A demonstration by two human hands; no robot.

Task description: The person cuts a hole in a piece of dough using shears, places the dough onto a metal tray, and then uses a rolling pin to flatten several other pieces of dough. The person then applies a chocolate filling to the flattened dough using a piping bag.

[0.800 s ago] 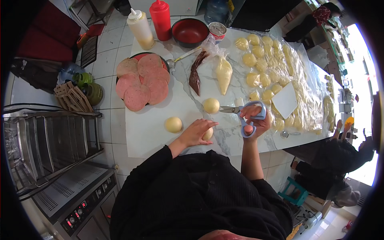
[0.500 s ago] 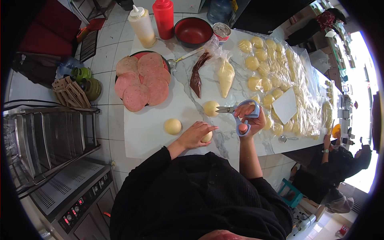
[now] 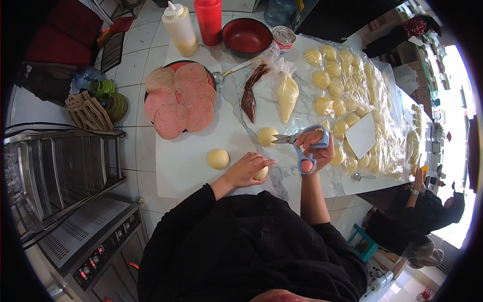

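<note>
My left hand (image 3: 244,170) is curled over a dough ball (image 3: 261,173) on the marble-patterned table (image 3: 186,183), with another dough ball (image 3: 218,159) to its left. My right hand (image 3: 319,151) grips light-blue scissors (image 3: 306,162), their blades pointing left at a dough ball (image 3: 264,136); I cannot tell whether they touch it. Behind are a piping bag of brown filling (image 3: 249,96) and one of cream filling (image 3: 287,99). A round plate of pink meat slices (image 3: 171,118) sits at the left.
Squeeze bottles (image 3: 181,35), a bowl (image 3: 246,38), a can (image 3: 284,36) and a spoon stand behind. Plastic-covered dough balls (image 3: 322,79) and a white scraper (image 3: 359,136) occupy the right. A metal rack (image 3: 65,176) is left, co-workers (image 3: 422,211) right.
The scissors in my right hand have shifted slightly left, their blades nearer the middle dough ball. My left hand stays on its dough ball. A co-worker at the right has moved their arm.
</note>
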